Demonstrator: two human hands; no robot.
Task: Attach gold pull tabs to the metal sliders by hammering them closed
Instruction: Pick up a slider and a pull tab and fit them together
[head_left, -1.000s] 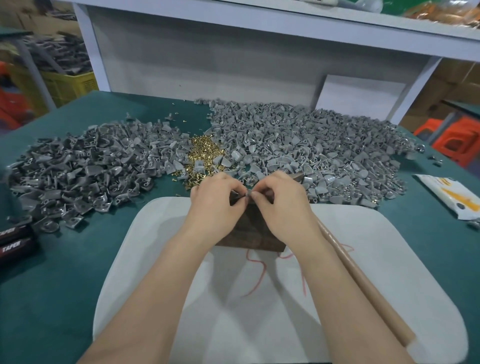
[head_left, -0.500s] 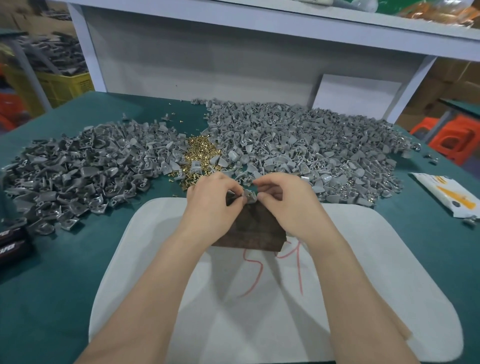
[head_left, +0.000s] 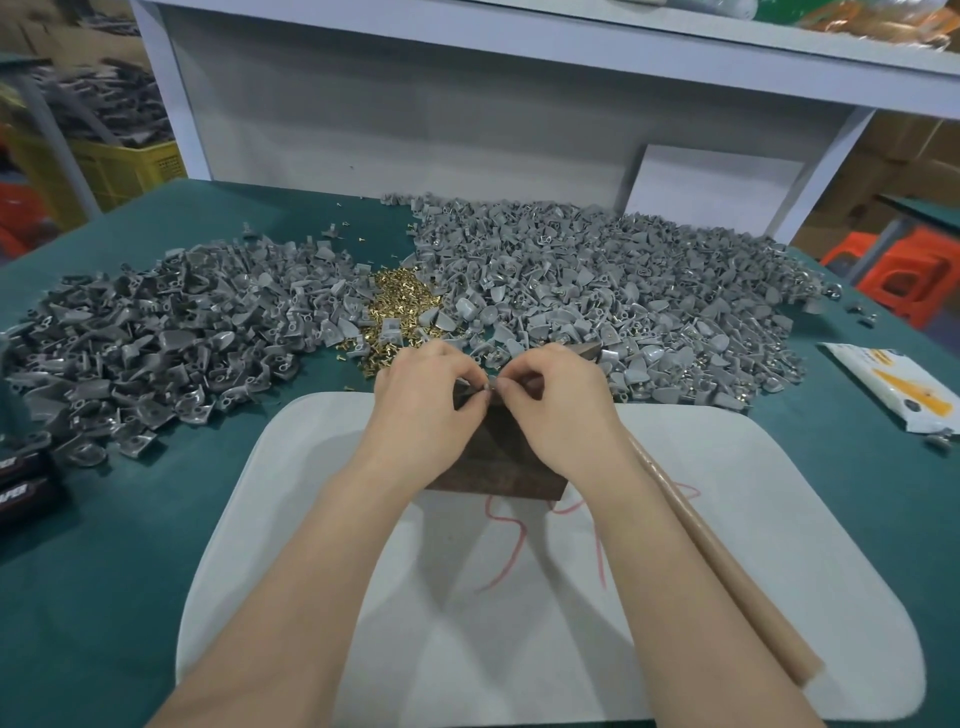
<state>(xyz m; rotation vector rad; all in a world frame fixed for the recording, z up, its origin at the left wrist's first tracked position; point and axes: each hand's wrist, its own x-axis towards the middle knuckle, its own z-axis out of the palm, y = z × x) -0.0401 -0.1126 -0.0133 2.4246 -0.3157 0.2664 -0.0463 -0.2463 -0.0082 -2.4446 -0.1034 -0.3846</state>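
Left hand (head_left: 423, 410), right hand (head_left: 558, 410), pinching slider (head_left: 488, 385)

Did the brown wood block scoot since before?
No. The block sits on the same spot of the white mat, near edge just above the red scribble, while the left hand and right hand pinch a small part over it.

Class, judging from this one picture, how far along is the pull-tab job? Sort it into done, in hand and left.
Done: the right grey pile shows gold specks, so it may hold finished sliders. In hand: the left hand and right hand pinch a small piece over the dark block; the hammer handle lies idle. Left: the left grey pile and loose gold tabs.
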